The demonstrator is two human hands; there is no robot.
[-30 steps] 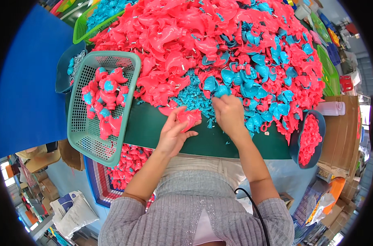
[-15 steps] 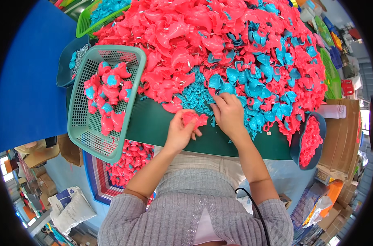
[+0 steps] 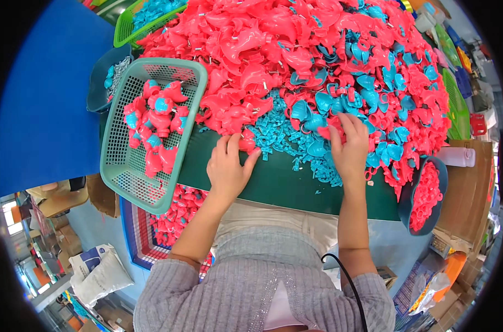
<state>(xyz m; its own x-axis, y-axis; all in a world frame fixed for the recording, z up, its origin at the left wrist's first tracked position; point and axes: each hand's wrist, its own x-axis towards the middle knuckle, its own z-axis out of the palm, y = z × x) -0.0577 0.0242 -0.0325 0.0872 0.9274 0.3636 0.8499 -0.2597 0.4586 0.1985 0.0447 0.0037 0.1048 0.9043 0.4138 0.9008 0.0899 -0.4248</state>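
Note:
My left hand (image 3: 228,169) reaches to the front edge of the pile, thumb and fingers spread apart. A glossy pink plastic part (image 3: 246,143) lies between its fingertips, apparently touched rather than gripped. To the right, my right hand (image 3: 352,148) curls its thumb and fingers on another pink plastic part (image 3: 325,132) over the turquoise pieces; the fingers partly hide it. Small turquoise plastic pieces (image 3: 282,133) lie heaped between both hands. Cupped turquoise shells (image 3: 323,102) are scattered among the pink parts just beyond my right hand.
A green mesh basket (image 3: 114,171) with pink-and-turquoise assemblies stands at the left. Beyond it are a dark tub (image 3: 99,83) of metal screws and a bright green basket (image 3: 124,33). A dark bin (image 3: 407,213) of pink rings sits at the right table edge (image 3: 318,207). The large pink pile (image 3: 246,44) covers the far side.
My left hand has moved forward to the pile's edge and spread its fingers; the pink part it held has left its grasp. My right hand has shifted right with a pink part. The view has shifted slightly.

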